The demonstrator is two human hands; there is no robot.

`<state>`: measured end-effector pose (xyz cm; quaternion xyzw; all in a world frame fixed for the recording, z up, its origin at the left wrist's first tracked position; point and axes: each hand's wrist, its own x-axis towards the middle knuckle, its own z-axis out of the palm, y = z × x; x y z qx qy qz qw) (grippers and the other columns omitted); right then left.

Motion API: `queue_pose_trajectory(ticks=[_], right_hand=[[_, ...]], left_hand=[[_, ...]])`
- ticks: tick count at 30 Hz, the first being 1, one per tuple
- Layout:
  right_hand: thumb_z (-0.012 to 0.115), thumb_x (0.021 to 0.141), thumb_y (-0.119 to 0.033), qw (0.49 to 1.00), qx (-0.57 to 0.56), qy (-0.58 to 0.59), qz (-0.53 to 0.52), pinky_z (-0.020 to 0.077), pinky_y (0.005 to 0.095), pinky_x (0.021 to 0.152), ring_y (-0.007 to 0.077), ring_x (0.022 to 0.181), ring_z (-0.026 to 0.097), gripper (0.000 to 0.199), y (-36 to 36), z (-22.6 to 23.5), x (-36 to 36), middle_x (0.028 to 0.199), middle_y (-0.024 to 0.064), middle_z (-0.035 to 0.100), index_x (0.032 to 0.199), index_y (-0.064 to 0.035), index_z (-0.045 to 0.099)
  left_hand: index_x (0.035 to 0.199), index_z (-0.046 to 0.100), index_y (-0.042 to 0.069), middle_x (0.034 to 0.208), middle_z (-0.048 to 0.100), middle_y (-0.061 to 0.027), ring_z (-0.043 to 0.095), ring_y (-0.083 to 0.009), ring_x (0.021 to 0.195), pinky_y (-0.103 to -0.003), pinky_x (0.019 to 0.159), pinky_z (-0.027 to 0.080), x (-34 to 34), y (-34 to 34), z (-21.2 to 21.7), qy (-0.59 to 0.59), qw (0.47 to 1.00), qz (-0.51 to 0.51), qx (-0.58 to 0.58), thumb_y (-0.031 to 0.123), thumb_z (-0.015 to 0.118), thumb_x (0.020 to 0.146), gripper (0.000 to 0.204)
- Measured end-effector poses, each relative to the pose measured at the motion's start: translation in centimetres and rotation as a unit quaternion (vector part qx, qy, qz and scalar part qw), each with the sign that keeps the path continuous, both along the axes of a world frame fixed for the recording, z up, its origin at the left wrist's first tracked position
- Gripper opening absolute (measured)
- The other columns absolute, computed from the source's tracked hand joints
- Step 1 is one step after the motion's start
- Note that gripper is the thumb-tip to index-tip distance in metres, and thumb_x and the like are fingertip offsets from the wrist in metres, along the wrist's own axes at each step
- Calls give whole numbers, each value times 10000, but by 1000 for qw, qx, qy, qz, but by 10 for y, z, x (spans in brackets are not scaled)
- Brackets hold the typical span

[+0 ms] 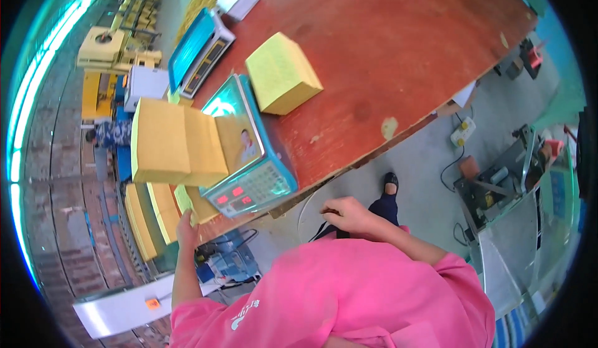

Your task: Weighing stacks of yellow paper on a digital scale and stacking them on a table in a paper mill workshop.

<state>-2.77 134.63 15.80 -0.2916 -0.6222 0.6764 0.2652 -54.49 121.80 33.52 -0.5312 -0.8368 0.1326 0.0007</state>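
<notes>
My left hand [187, 229] reaches to the table's left end, its fingers closed on the near end of a small yellow paper stack [185, 200]. My right hand [347, 214] hangs in front of my body beyond the table's near edge, loosely curled, with nothing visible in it. A teal electronic scale [249, 189] with lit red digits sits just beyond my left hand. Two thick blocks of yellow paper [163, 142] rest side by side, partly over the scale's left side. Behind the scale stands another yellow paper block [281, 74] on the red table [386, 55].
A second scale [202, 52] and a white box [238, 1] stand farther back. More yellow stacks [142, 220] lie at the left. On the floor at the right are a metal machine [498, 186] and a power strip [463, 131]. Another person [115, 133] is at the far left.
</notes>
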Motion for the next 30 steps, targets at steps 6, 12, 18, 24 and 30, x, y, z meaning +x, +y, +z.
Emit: queue_pose_trajectory(ticks=[6, 12, 18, 24, 30], right_hand=[[608, 851, -198, 997, 17, -45, 60, 535, 430, 734, 371, 808, 674, 221, -4, 20, -21, 869, 200, 686, 956, -17, 680], [603, 862, -197, 989, 51, -107, 93, 530, 420, 738, 369, 826, 673, 214, -20, 38, -51, 886, 196, 691, 952, -18, 677], [657, 812, -50, 946, 239, -133, -175, 525, 386, 723, 304, 801, 648, 131, 39, 121, -51, 893, 142, 670, 939, -15, 655], [694, 776, -75, 711, 568, -368, -193, 282, 479, 1132, 279, 1393, 360, 673, 170, 128, -107, 1469, 78, 448, 1400, -171, 461], [750, 775, -178, 702, 582, -390, -129, 271, 449, 1148, 247, 1402, 350, 734, 231, 88, -96, 1489, 9, 433, 1435, -227, 434]], left_hand=[[1296, 566, 64, 1301, 596, -175, 594, -355, 1147, -425, 968, 485, 5, -15, -8, -21, 995, -17, 92, 13, 710, 735, 582], [1290, 570, 69, 1326, 592, -135, 582, -346, 1131, -423, 950, 486, 7, -19, -14, -4, 993, -38, 112, 65, 741, 718, 597], [1283, 574, 57, 1336, 585, -128, 579, -348, 1111, -415, 953, 483, -11, -41, -16, -28, 986, -67, 150, 87, 758, 705, 607], [1257, 602, 52, 1329, 590, -127, 576, -345, 1097, -414, 957, 473, -20, -30, -12, -70, 971, -131, 185, 102, 766, 698, 585], [1254, 602, 37, 1297, 608, -144, 580, -350, 1076, -407, 938, 478, -28, -44, -12, -119, 966, -117, 196, 76, 763, 679, 599]])
